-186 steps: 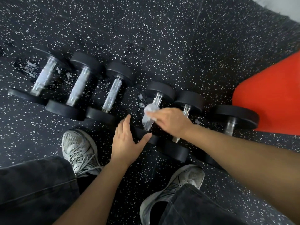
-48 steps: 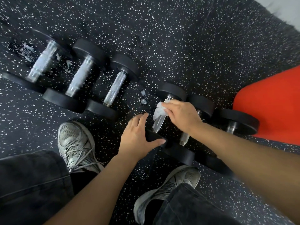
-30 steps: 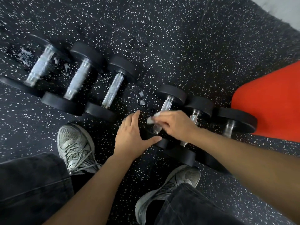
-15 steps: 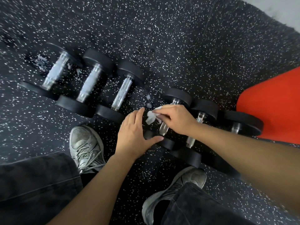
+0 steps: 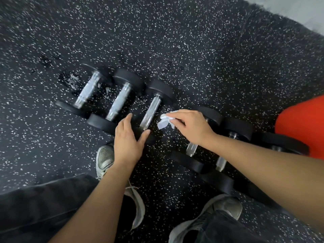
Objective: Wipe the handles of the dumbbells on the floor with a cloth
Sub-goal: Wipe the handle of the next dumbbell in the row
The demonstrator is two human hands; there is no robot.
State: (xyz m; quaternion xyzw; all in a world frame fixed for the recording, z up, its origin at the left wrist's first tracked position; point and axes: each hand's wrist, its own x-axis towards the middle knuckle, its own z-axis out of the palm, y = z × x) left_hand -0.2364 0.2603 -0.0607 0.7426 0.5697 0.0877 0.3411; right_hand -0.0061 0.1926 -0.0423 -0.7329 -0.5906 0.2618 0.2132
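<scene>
Pinching hand: right hand point(image 5: 191, 128), fingers curled round a crumpled white cloth point(image 5: 164, 121), held just right of the third dumbbell's handle point(image 5: 151, 112), not touching it.
Bracing hand: left hand point(image 5: 128, 140), fingers straight and thumb spread, holding nothing, resting on the near black end of the third dumbbell.
Dumbbells: six in a row on the speckled black floor point(image 5: 192, 50); two larger ones lie left of the third dumbbell, three to its right, partly hidden by the right forearm.
Handles: metal, knurled; the leftmost ones are blurred.
Red mat point(image 5: 301, 123): far right of the third dumbbell, beyond the last weight.
Shoes: two grey trainers point(image 5: 105, 158) nearer than the third dumbbell.
</scene>
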